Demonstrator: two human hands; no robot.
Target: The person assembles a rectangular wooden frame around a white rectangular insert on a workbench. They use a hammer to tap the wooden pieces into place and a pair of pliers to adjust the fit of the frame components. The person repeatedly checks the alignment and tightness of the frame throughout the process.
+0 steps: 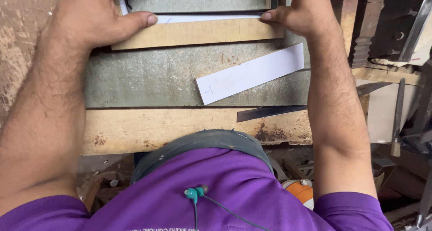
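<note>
Your left hand (96, 17) and right hand (299, 13) each press a thumb flat on the thin white strip (207, 18), pinning it along the wooden board (198, 33)'s far edge. A second white strip (249, 73) lies loose, nearer you than the board. No containers show.

Wooden board (198, 33) laid on metal bench top (148, 78), paper strip (207, 18) on its far edge; second strip (249, 73) placed nearer, rightward.
</note>
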